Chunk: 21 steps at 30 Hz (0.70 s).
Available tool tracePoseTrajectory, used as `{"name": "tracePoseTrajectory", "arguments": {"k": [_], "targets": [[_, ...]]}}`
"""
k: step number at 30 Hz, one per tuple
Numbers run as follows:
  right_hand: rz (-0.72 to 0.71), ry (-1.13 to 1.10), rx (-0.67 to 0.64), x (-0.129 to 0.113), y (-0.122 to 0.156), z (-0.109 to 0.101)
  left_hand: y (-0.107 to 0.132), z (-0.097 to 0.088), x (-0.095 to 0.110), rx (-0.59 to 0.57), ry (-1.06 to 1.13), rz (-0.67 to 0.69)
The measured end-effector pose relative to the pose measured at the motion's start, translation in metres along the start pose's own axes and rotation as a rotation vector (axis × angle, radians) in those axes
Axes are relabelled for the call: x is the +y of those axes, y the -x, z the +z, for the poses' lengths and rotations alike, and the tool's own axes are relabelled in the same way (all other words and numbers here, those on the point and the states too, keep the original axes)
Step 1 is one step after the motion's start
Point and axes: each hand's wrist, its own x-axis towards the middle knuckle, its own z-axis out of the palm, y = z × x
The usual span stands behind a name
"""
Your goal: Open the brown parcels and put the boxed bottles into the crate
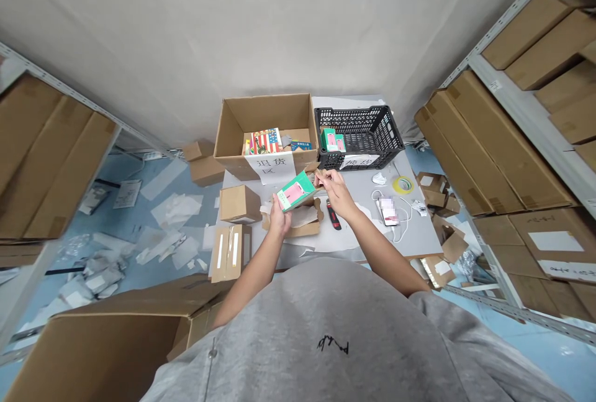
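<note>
A green box with a pink picture (pixel 295 192) is tilted above the table, its lower left end gripped by my left hand (pixel 280 220). At the box's upper right end, my right hand (pixel 336 192) pinches brown material, perhaps a flap or the box's inner part; the fingers partly hide it. Below the green box lies an opened cardboard carton (pixel 305 229) with white paper in it. A black and red utility knife (pixel 333 215) rests on the table just right of that carton.
Behind stand a large cardboard box (pixel 265 107) of books and a black plastic crate (pixel 393 141) containing green boxes. Two small cartons (pixel 238 204) are at the left. A phone (pixel 387 210) with a cable and a yellow tape roll (pixel 403 185) lie right. Loaded shelves flank both sides.
</note>
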Motion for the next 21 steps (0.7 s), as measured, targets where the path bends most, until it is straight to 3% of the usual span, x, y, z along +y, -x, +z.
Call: {"name": "tracePoseTrajectory", "arguments": {"k": [8, 15, 21], "targets": [[0.020, -0.087, 0.183, 0.011, 0.009, 0.014, -0.001, 0.009, 0.002, -0.021, -0.039, -0.015], [0.038, -0.131, 0.110, 0.022, 0.002, -0.005, -0.005, 0.007, 0.006, -0.056, -0.029, 0.010], [0.061, -0.218, 0.212, 0.010, -0.002, 0.000, -0.003, 0.008, 0.002, -0.094, -0.040, -0.082]]}}
